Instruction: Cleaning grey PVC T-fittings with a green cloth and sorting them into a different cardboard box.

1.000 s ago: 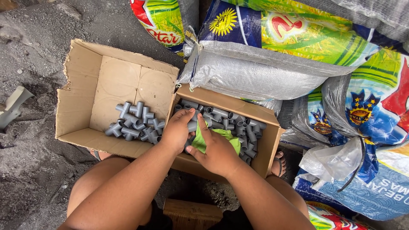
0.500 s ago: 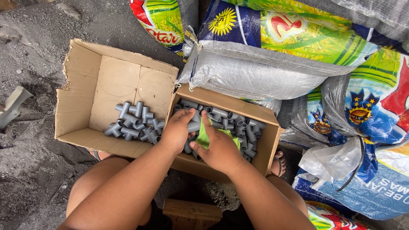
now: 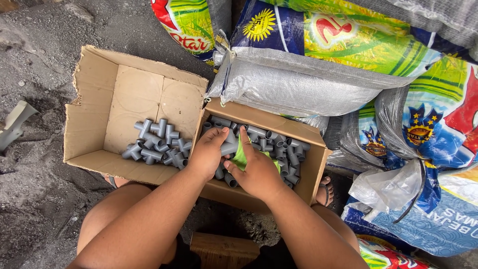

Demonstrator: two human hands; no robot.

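My left hand (image 3: 206, 153) grips a grey plastic tee fitting (image 3: 229, 148) over the right cardboard box (image 3: 313, 172). My right hand (image 3: 257, 169) presses a green cloth (image 3: 241, 157) against that fitting. The right box holds several loose grey pipe fittings (image 3: 281, 149). The larger left cardboard box (image 3: 94, 114) holds a small pile of grey tee fittings (image 3: 157, 143) near its front.
Colourful woven sacks (image 3: 323, 55) are stacked behind and to the right of the boxes, with a clear plastic bag (image 3: 388, 189) among them. Dark gritty ground (image 3: 35, 199) lies to the left, with a pale scrap (image 3: 15, 122). A wooden block (image 3: 221, 249) sits between my legs.
My right hand has slid the green cloth up and left against the fitting held in my left hand. More loose fittings show below my right hand. The boxes have not moved.
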